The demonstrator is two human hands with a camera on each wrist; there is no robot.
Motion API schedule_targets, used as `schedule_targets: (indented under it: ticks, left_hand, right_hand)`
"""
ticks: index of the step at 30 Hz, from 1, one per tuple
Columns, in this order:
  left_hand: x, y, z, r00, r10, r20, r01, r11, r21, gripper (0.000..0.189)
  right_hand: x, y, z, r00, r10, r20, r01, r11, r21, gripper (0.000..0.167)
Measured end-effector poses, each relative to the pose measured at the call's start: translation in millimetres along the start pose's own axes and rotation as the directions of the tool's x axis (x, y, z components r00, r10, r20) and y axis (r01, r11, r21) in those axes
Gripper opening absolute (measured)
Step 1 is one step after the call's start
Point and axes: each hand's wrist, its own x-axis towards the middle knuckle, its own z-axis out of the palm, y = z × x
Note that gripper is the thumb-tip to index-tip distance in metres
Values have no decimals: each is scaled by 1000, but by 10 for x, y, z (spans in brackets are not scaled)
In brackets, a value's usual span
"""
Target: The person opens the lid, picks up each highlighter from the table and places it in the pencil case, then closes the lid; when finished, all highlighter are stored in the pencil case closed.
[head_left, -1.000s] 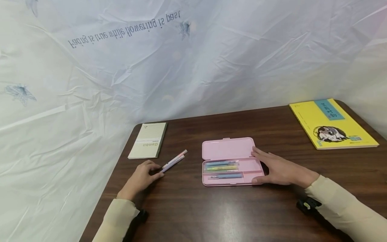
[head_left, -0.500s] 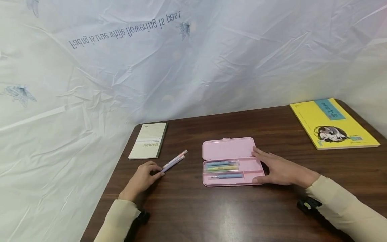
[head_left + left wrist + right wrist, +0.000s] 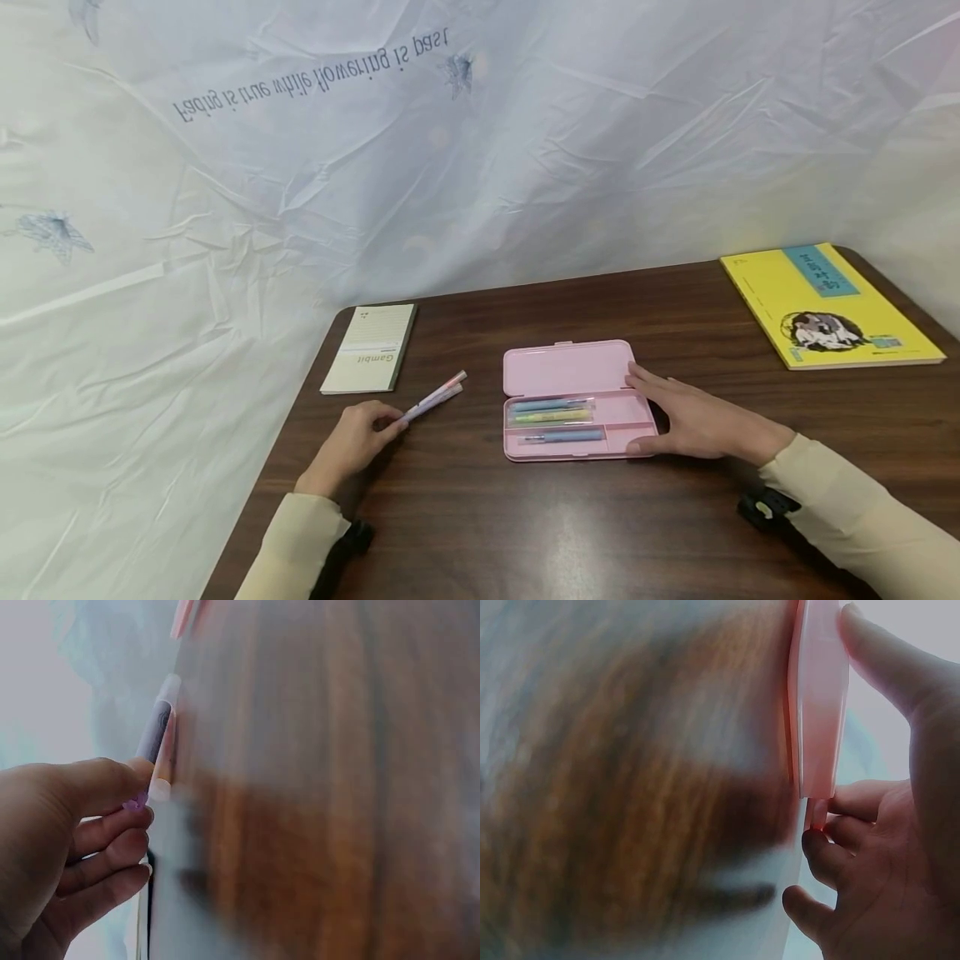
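Note:
My left hand [image 3: 356,440] pinches a purple pen [image 3: 155,731] between thumb and fingertips, left of the pencil case. Right beside it lies a whitish pen with a reddish end [image 3: 444,390], its clear end visible behind the purple one in the left wrist view. The pink pencil case [image 3: 630,437] lies unfolded, lid to the back, with blue and yellow pens [image 3: 553,416] in its rear compartment and a blue pen [image 3: 562,436] in the front one. My right hand [image 3: 701,421] holds the case's right end, thumb at the front corner and fingers at the lid's side.
A cream notepad [image 3: 367,350] lies at the table's back left corner. The yellow book [image 3: 817,308] is at the back right. Behind the brown table [image 3: 510,533] hangs a pale crinkled sheet [image 3: 480,167].
The purple pen has tilted slightly and its far end has shifted a little right, in my left hand's pinch. My right hand and the pencil case have stayed in place.

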Motion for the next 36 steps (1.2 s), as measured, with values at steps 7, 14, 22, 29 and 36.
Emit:
schedule_targets:
  ticks: [7, 14, 22, 29, 36]
  left_hand:
    - [69, 109, -89, 995, 80, -66, -81, 997, -15, 5]
    - [215, 442, -204, 955, 271, -123, -278, 960, -35, 5]
    - [420, 899, -230, 902, 415, -114, -422, 906, -39, 8]
    - [499, 1202, -173, 863, 502, -55, -504, 863, -29, 9]
    - [515, 1362, 19, 856, 515, 40, -515, 857, -27, 13]
  right_hand:
    - [0, 0, -7, 1000, -7, -3, 7, 1000, 3, 109]
    - [3, 0, -6, 1000, 3, 2, -3, 1000, 2, 110]
    - [4, -3, 7, 1000, 13, 3, -13, 1000, 7, 111]
    - [8, 9, 30, 1000, 12, 4, -12, 1000, 10, 111]
    - [9, 0, 14, 1000, 17, 2, -17, 1000, 10, 112]
